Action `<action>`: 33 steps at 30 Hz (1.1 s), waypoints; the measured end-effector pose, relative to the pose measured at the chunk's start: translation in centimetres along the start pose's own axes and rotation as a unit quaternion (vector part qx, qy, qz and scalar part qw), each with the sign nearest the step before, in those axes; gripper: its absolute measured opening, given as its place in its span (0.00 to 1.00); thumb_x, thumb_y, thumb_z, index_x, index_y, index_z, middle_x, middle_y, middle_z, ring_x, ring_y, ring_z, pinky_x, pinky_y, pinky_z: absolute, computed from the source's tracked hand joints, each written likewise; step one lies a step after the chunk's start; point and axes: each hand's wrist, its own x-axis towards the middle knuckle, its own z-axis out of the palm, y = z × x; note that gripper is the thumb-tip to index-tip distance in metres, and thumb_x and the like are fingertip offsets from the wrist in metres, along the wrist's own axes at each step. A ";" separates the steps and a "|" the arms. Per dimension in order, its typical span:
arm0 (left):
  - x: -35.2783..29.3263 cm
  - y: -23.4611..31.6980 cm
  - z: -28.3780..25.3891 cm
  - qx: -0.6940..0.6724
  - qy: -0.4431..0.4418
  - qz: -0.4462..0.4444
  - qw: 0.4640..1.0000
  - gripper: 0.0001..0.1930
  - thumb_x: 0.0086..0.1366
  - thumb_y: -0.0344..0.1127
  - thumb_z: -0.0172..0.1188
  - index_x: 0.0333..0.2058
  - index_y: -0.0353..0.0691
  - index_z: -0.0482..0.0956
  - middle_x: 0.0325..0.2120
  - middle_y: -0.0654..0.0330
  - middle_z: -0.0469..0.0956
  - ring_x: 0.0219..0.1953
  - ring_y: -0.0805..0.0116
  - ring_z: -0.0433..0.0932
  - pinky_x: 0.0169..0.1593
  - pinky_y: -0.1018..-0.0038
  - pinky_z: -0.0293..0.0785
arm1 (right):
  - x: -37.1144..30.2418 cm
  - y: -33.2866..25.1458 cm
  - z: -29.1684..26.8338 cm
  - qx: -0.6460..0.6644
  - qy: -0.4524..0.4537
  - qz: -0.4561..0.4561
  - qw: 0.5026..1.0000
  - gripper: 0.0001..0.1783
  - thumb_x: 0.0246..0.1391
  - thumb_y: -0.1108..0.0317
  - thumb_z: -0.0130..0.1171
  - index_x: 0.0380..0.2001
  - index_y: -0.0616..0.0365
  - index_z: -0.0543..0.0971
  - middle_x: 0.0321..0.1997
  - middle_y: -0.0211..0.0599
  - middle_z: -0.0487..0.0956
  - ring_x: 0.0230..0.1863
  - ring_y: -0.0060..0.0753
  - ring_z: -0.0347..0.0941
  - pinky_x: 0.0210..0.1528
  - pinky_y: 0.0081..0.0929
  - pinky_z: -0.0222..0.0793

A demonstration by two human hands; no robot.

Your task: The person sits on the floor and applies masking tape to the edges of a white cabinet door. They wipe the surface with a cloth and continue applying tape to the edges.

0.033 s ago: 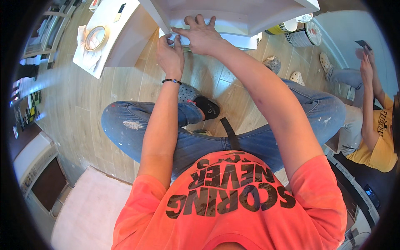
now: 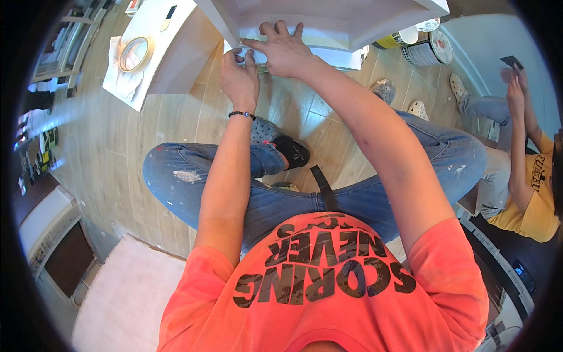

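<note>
A white open-fronted cabinet or shelf unit [image 2: 293, 23] stands in front of me at the top of the view. My right hand [image 2: 282, 51] has its fingers spread against the white surface at its lower left corner, and its index finger points left. Just below that, my left hand [image 2: 240, 79] is curled, thumb and index finger close together at the edge. What lies between those fingertips, if anything, is too small to make out. A dark bead bracelet [image 2: 241, 114] circles my left wrist.
To the left, a roll of tape [image 2: 135, 54] and a crumpled cloth [image 2: 134, 82] lie on a white panel [image 2: 170, 70]. Paint buckets [image 2: 431, 50] stand at the far right. A seated person in a yellow shirt [image 2: 528, 199] holds a dark flat object [image 2: 511, 61]. A pale board [image 2: 126, 293] is at lower left.
</note>
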 end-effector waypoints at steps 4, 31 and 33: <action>0.2 -0.1 0.3 0.001 0.012 0.046 0.999 0.15 0.70 0.42 0.64 0.47 0.38 0.82 0.35 0.51 0.82 0.36 0.51 0.82 0.42 0.56 0.75 | 0.3 0.1 -0.1 0.007 0.009 0.005 1.000 0.43 0.50 0.69 0.65 0.71 0.27 0.71 0.72 0.43 0.64 0.74 0.57 0.54 0.68 0.92 0.45; -0.8 -1.9 -0.7 0.071 -0.055 0.243 0.966 0.23 0.70 0.31 0.59 0.63 0.44 0.77 0.44 0.46 0.76 0.42 0.45 0.79 0.45 0.53 0.77 | -3.8 5.6 -1.1 0.074 -0.018 -0.011 0.997 0.34 0.53 0.71 0.60 0.66 0.42 0.77 0.71 0.36 0.69 0.74 0.47 0.60 0.73 0.65 0.59; -0.8 -1.9 -1.1 0.109 -0.075 0.243 0.961 0.26 0.70 0.31 0.60 0.66 0.46 0.75 0.46 0.46 0.76 0.43 0.45 0.79 0.46 0.53 0.77 | -3.9 6.2 -1.2 0.097 0.000 -0.011 0.995 0.36 0.52 0.74 0.58 0.67 0.43 0.76 0.70 0.35 0.69 0.73 0.47 0.60 0.75 0.67 0.56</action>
